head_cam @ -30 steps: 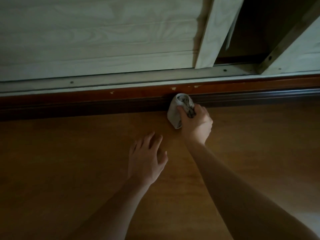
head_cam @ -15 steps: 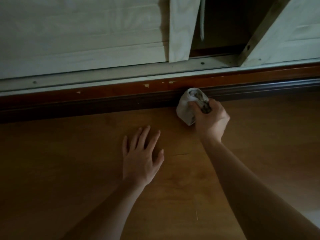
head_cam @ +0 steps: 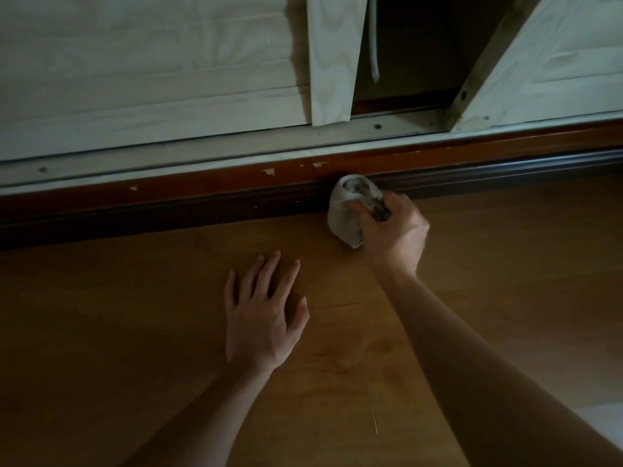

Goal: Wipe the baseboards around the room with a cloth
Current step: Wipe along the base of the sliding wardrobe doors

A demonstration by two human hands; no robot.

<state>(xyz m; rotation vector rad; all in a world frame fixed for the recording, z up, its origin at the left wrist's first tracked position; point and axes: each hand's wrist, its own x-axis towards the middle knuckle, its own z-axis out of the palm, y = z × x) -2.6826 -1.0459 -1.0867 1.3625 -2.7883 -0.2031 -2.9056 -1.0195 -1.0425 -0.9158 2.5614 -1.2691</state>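
Right arm reaches in from the lower right, stretched forward over the wooden floor (head_cam: 135, 348), and the right hand (head_cam: 396, 232) sits knuckles-up right at the foot of the wall. Its fingers are curled tight around a bunched pale cloth (head_cam: 342, 219), thumb laid across the fabric, with a darker, soiled fold poking out of the top of the fist. The cloth's rounded front end is pressed against the dark brown baseboard (head_cam: 202, 205), on its lower, moulded part. The cloth's underside looks to meet the floor, though the shadow there makes that hard to confirm. Over to the left arm: it comes up from the bottom edge, and the left hand (head_cam: 263, 318) lies palm-down, flat on the floor, well short of the baseboard and apart from the cloth. Its fingers are straight and a little spread, thumb angled out towards the right, holding nothing. On the baseboard's reddish top band, a few pale chips (head_cam: 269, 171) show in the finish, to the left of the cloth. Above that runs a light sliding track (head_cam: 236, 148), with pale wood-grain wardrobe doors (head_cam: 151, 62) standing on it. Between the door panels there is a dark gap (head_cam: 414, 62), above the cloth and slightly to its right.
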